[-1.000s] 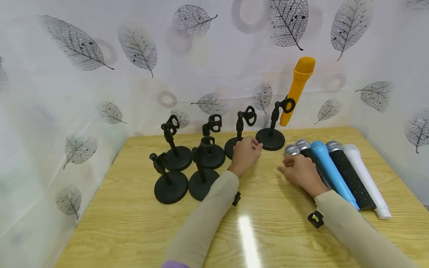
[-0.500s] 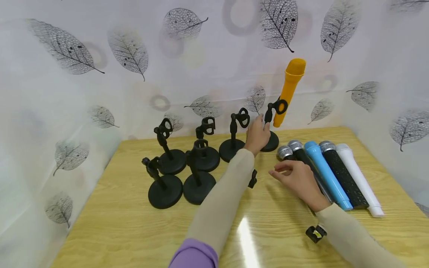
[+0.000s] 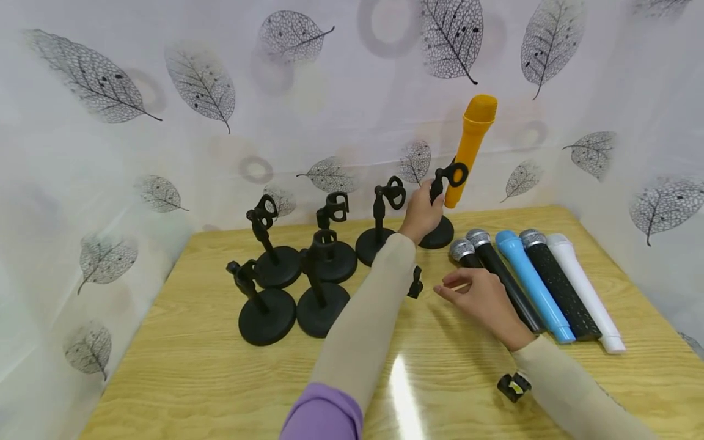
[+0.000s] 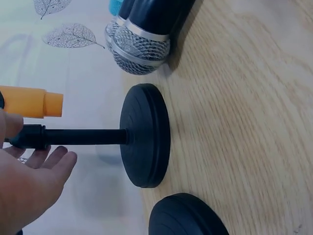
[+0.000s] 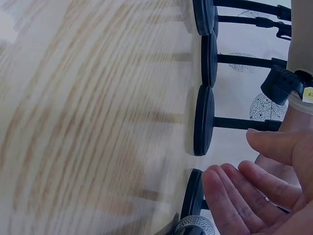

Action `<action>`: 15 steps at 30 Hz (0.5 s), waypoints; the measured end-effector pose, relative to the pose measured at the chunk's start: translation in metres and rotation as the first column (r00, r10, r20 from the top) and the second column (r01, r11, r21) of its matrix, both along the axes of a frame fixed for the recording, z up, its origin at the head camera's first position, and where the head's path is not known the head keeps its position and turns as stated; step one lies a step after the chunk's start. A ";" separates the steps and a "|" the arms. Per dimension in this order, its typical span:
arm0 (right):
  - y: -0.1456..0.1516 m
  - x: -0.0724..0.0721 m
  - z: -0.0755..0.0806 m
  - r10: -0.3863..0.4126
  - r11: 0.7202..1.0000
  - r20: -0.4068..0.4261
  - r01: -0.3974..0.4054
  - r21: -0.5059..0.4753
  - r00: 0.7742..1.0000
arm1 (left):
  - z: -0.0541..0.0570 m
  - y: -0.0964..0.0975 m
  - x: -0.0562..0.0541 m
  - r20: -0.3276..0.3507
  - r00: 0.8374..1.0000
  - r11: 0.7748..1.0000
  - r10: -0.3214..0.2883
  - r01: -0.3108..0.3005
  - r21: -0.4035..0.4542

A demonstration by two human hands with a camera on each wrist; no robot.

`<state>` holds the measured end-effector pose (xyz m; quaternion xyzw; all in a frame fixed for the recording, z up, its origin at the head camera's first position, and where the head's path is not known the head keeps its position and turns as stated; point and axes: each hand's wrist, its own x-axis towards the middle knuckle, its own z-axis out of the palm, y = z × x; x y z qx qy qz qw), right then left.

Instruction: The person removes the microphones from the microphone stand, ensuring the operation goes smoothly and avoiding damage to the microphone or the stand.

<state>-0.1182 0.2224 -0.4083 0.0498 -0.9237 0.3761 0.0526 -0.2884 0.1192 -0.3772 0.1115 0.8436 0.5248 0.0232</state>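
My left hand grips the upper post of a black desktop microphone stand; in the left wrist view, thumb and fingers lie around its collar. A yellow microphone leans upright in that stand's ring clip. My right hand hovers above the table with loosely bent fingers and nothing between them. Just right of it lies a black microphone with a silver head, partly hidden behind the hand.
Several other black microphone stands with unfilled clips stand left of my arms. At the right lie another black silver-headed microphone, a blue one, a speckled black one and a white one. A leaf-patterned cloth hangs behind the table.
My left hand has moved right from beside the neighbouring stand to the one with the yellow microphone and now grips its post. My right hand has drawn slightly back from the microphones.
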 end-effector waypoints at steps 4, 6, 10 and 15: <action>0.000 -0.002 -0.003 0.002 1.000 0.015 -0.003 0.009 1.000 | 0.002 0.000 0.001 -0.012 1.000 1.000 0.005 -0.005 -0.015; 0.000 -0.002 -0.004 -0.001 1.000 0.021 0.000 0.019 1.000 | 0.003 0.000 0.002 -0.026 1.000 1.000 0.014 -0.015 -0.020; 0.001 -0.003 -0.008 -0.016 0.999 0.027 0.015 0.043 1.000 | 0.000 0.000 0.002 -0.060 0.998 0.998 0.006 -0.010 -0.062; 0.004 -0.006 -0.013 -0.032 0.997 0.039 0.029 0.075 0.999 | -0.004 -0.002 0.002 -0.074 0.997 0.994 -0.008 -0.001 -0.112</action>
